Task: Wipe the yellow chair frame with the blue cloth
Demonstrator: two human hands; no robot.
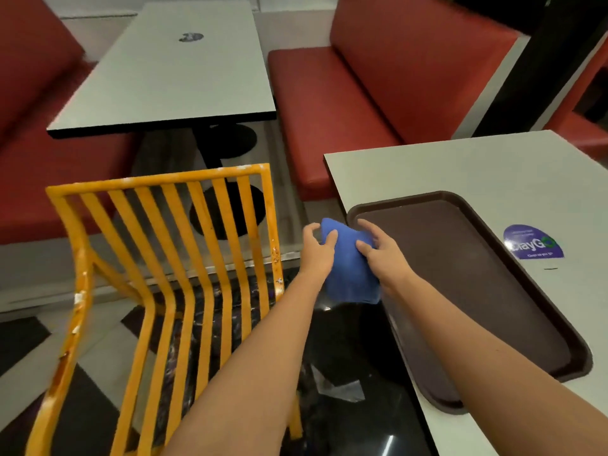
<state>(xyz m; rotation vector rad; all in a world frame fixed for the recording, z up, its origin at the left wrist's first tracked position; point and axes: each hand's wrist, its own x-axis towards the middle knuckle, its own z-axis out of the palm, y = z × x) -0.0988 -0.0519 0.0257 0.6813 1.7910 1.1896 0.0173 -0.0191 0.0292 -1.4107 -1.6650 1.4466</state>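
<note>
A yellow slatted metal chair frame point(158, 258) with chipped paint stands at the lower left. To its right, in the gap between chair and table, both hands hold a folded blue cloth point(348, 268) in the air. My left hand point(317, 248) grips the cloth's left side, fingers curled over its top edge. My right hand point(378, 245) grips its right side. The cloth hangs down below the hands and does not touch the chair.
A dark brown tray point(477, 291) lies on the white table point(460, 166) at right, next to a purple sticker point(533, 241). Another grey table point(184, 70) stands ahead between red booth seats point(329, 103). The floor below is dark and glossy.
</note>
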